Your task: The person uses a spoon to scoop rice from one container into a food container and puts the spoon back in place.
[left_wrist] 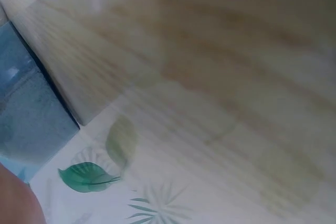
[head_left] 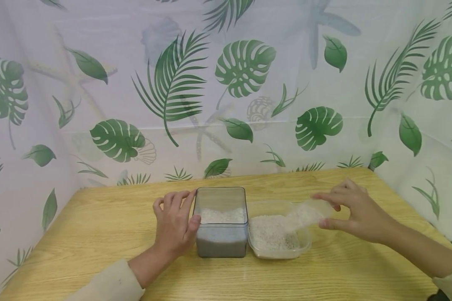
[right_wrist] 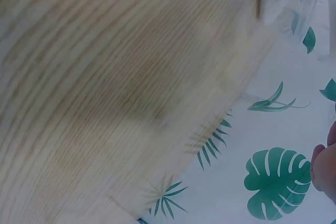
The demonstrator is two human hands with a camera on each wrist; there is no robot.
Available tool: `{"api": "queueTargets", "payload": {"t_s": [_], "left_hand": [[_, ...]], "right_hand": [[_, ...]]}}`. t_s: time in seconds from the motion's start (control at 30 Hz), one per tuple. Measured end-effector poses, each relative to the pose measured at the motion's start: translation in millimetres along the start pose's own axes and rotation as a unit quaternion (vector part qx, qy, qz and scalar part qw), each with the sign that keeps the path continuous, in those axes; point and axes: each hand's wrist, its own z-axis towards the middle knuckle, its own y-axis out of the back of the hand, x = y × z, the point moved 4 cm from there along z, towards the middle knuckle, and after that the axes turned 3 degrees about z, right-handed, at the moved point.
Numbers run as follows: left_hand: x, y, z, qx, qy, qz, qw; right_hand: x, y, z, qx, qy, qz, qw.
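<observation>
A grey see-through square box [head_left: 221,242] stands on the table, partly filled with white grains that look like rice. My left hand [head_left: 175,222] holds its left side, thumb at the front and fingers toward the back corner. To the box's right sits a clear plastic container [head_left: 280,253] with more of the grains [head_left: 271,230]. My right hand [head_left: 358,212] pinches a small translucent cup [head_left: 309,214] between thumb and fingers. Tilted leftward over the container's right part, the blurred cup has whitish grains in it. In the left wrist view the box [left_wrist: 31,103] shows at the left edge.
The wood-grain table [head_left: 116,234] reaches back to a white curtain [head_left: 278,25] printed with green leaves, which also hangs along both sides. The box and the container stand side by side, nearly touching.
</observation>
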Motion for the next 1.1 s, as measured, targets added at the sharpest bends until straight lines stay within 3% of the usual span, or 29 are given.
{"api": "queueTargets", "payload": {"t_s": [0.43, 0.63, 0.8, 0.97, 1.1], "left_hand": [[1.3, -0.3, 0.7, 0.001, 0.0, -0.007, 1.0], [2.1, -1.6, 0.5, 0.004, 0.002, -0.013, 0.9999], [1.7, -1.4, 0.0, 0.001, 0.003, -0.02, 0.9998], [1.9, -0.5, 0.3, -0.002, 0.003, -0.025, 0.9997], [2.3, -0.3, 0.4, -0.001, 0.004, -0.027, 0.9996]], "right_hand": [[1, -1, 0, 0.017, 0.019, -0.002, 1.0], [2, 2, 3, 0.015, 0.04, -0.027, 0.999], [7, 7, 11, 0.017, 0.106, -0.074, 0.991], [21, 12, 26, 0.012, 0.195, -0.126, 0.973], [33, 16, 38, -0.003, 0.232, -0.147, 0.962]]}}
